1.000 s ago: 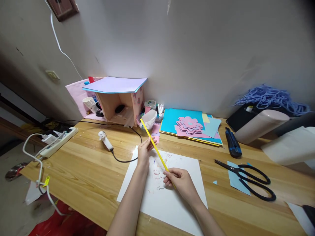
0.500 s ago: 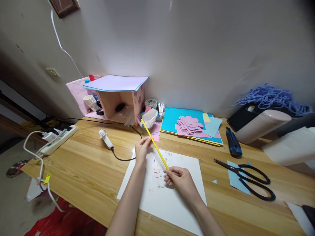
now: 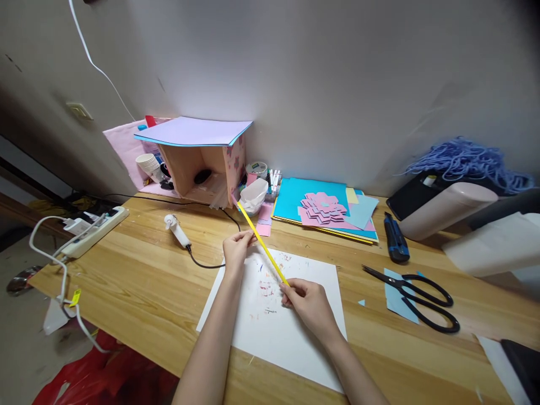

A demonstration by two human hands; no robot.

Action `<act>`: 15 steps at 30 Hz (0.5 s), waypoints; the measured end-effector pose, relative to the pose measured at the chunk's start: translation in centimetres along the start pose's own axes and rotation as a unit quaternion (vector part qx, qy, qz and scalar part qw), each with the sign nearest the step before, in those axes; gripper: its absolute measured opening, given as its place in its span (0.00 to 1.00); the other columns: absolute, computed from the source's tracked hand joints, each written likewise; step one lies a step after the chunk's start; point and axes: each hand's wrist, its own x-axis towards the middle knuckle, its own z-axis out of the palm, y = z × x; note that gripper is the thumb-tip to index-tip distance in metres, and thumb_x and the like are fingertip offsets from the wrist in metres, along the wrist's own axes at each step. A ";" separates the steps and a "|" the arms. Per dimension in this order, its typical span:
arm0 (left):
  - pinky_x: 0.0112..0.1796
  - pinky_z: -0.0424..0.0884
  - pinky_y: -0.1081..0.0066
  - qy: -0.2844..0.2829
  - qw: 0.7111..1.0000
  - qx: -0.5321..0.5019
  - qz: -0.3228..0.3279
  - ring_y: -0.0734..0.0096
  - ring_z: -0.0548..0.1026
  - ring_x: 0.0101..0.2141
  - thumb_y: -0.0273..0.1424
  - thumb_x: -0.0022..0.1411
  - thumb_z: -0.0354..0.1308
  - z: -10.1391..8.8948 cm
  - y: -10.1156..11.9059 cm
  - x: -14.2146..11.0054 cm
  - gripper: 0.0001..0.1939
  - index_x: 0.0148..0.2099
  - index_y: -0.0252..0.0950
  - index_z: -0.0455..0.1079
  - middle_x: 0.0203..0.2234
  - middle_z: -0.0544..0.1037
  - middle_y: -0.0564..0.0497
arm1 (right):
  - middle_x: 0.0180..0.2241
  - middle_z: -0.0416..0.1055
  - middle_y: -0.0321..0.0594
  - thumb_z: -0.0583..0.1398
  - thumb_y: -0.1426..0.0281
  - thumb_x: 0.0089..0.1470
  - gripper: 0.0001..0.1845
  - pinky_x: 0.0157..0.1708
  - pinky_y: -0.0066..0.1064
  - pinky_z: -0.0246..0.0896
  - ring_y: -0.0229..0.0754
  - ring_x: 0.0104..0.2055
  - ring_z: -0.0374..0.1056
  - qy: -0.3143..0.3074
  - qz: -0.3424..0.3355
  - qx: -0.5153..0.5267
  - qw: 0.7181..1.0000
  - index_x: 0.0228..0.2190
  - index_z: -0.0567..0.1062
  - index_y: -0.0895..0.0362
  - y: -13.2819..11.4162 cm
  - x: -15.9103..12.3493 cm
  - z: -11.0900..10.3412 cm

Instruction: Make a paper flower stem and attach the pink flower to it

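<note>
A narrow yellow strip (image 3: 266, 250), probably paper, slants above the white sheet (image 3: 291, 349), its far end near a small clear bowl (image 3: 253, 197). My left hand (image 3: 237, 250) is closed, its fingertips pinching the strip along its upper half. Lower down, my right hand (image 3: 310, 304) grips the strip between thumb and fingers; the near end is hidden by that hand. Coloured marks dot the sheet below.
A white glue gun (image 3: 178, 232) lies left, near a power strip (image 3: 97, 233). Behind stand a cardboard box (image 3: 236, 166) and coloured paper with pink flower cutouts (image 3: 324, 208). To the right are black scissors (image 3: 426, 298), a utility knife (image 3: 395, 239) and rolls.
The strip's near end, which showed below my right hand, is now out of sight. Both hands keep their hold, and the view has shifted slightly.
</note>
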 end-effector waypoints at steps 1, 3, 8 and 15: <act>0.33 0.71 0.71 0.002 1.000 0.001 0.003 0.70 0.76 0.25 0.30 0.41 0.67 0.0 0.0 0.0 0.10 0.27 0.29 0.75 0.22 0.78 0.45 | 0.19 0.71 0.41 0.60 0.54 0.47 0.20 0.26 0.29 0.65 0.39 0.23 0.67 -0.004 0.011 0.016 1.000 0.20 0.75 0.59 0.0 0.1 -0.1; 0.32 0.71 0.72 0.006 1.000 0.001 0.008 0.70 0.77 0.25 0.30 0.42 0.67 0.0 0.0 0.1 0.09 0.27 0.29 0.75 0.22 0.78 0.46 | 0.19 0.72 0.41 0.61 0.55 0.45 0.20 0.24 0.27 0.64 0.36 0.22 0.66 -0.020 0.032 0.052 0.998 0.20 0.75 0.61 -0.1 0.3 -0.3; 0.29 0.70 0.76 0.030 0.999 -0.006 0.042 0.71 0.77 0.27 0.32 0.44 0.66 -0.3 -0.1 0.6 0.11 0.30 0.29 0.75 0.25 0.79 0.45 | 0.17 0.71 0.41 0.64 0.54 0.40 0.22 0.20 0.25 0.60 0.34 0.19 0.65 -0.063 0.070 0.141 0.986 0.24 0.77 0.63 -0.3 0.7 -0.8; 0.34 0.72 0.74 0.038 0.996 -0.028 0.078 0.69 0.78 0.31 0.32 0.44 0.66 -0.9 0.2 0.9 0.14 0.34 0.29 0.76 0.30 0.80 0.43 | 0.16 0.71 0.39 0.66 0.56 0.38 0.20 0.20 0.25 0.59 0.33 0.18 0.64 -0.079 0.091 0.157 0.980 0.23 0.77 0.63 -0.8 0.7 -1.3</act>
